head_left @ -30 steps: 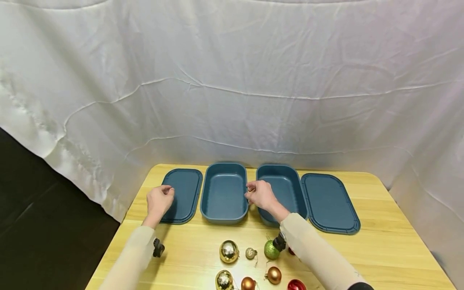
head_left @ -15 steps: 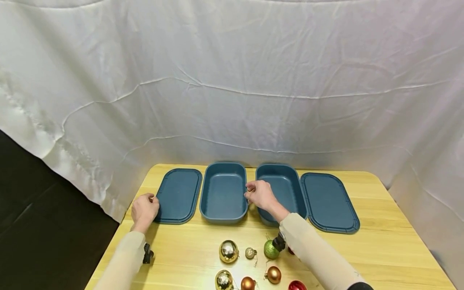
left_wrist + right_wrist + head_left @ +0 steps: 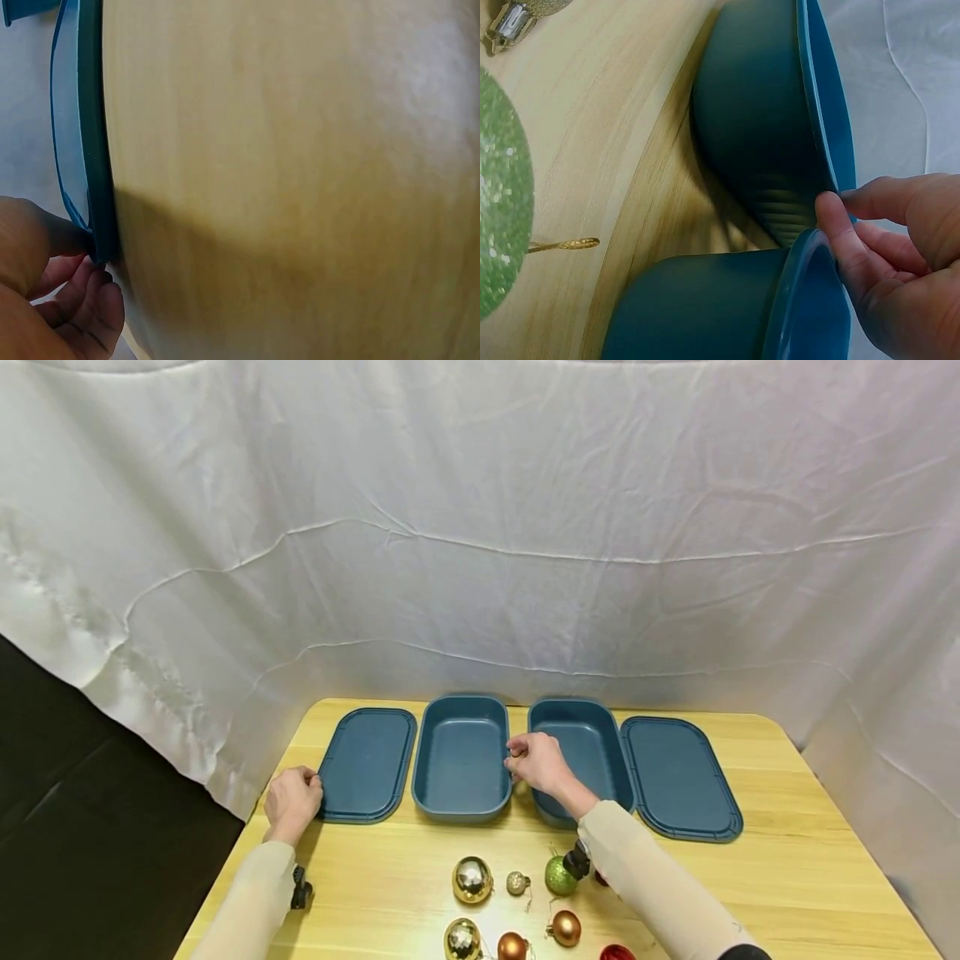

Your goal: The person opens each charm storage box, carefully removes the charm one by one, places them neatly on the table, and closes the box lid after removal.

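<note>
My left hand [image 3: 292,800] is at the left edge of a flat dark-blue lid [image 3: 367,764]. In the left wrist view its thumb lies over the lid's rim [image 3: 96,150] with curled fingers under it, pinching the corner. My right hand [image 3: 542,765] pinches the right rim of the left blue bin [image 3: 461,768] between thumb and fingers. The right wrist view shows that grip on the bin's rim [image 3: 817,97], with the right-hand bin [image 3: 705,300] close beside it. Both bins are open-topped, and I see nothing inside them.
The right-hand bin [image 3: 570,739] stands under my right forearm, with a second lid [image 3: 682,777] to its right. Several ornament balls lie near the front: gold [image 3: 472,880], glittery green [image 3: 559,877], copper [image 3: 566,928] and red [image 3: 617,952]. A pale curtain [image 3: 480,568] hangs behind the table.
My left hand has moved left and toward me, from over the left lid to its left edge, and now pinches it. The right hand has stayed on the bin's rim.
</note>
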Tool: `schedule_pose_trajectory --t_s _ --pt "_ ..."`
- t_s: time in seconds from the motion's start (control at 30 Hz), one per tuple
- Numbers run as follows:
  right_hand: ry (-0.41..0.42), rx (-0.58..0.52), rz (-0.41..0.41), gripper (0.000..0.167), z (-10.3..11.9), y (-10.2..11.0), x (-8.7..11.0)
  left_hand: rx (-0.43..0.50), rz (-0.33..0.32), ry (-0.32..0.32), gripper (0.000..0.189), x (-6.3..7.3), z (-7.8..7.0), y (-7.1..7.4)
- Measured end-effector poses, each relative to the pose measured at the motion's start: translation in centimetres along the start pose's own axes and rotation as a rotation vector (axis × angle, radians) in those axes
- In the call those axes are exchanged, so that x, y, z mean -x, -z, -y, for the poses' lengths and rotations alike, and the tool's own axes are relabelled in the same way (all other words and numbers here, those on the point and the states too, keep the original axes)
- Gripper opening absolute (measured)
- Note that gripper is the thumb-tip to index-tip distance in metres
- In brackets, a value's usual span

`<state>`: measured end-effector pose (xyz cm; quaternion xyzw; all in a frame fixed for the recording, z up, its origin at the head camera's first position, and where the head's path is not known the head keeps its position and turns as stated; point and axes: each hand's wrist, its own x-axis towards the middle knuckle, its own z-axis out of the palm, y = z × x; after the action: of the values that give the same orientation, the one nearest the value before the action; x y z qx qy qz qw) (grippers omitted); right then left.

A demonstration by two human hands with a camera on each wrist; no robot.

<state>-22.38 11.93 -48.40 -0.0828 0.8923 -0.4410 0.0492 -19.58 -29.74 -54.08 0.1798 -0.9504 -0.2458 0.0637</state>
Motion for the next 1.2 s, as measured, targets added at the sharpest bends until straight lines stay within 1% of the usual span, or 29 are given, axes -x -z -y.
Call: schedule_pose_trajectory --t_s 0.2,0.37,0.47,0.57,0.67,0.93,1.2 --pt "0.018 0.012 -0.009 0.031 -0.1 0.0 0.0 -0.009 -0.011 -0.004 0.024 0.1 0.0 0.1" --pt "0.013 0.004 -0.009 0.032 -0.1 0.0 -0.1 -0.008 -0.022 -0.029 0.025 0.0 -0.1 0.7" --pt "0.007 0.000 -0.005 0.033 -0.1 0.0 -0.1 0.012 0.008 -0.024 0.028 0.0 -0.2 1.3" --pt "0.005 0.000 0.000 0.033 -0.1 0.0 -0.1 0.027 0.060 -0.026 0.032 -0.1 -0.4 2.0" --pt "0.009 0.001 0.000 0.033 -0.2 0.0 -0.1 0.044 0.084 -0.049 0.037 -0.3 -0.5 2.5" --pt "0.009 0.000 -0.001 0.032 -0.2 0.0 -0.1 0.106 0.041 -0.100 0.034 -0.7 -0.2 3.1" --pt "0.008 0.005 -0.006 0.031 -0.2 0.0 -0.1 0.137 0.056 -0.084 0.033 -0.4 -0.8 4.6"
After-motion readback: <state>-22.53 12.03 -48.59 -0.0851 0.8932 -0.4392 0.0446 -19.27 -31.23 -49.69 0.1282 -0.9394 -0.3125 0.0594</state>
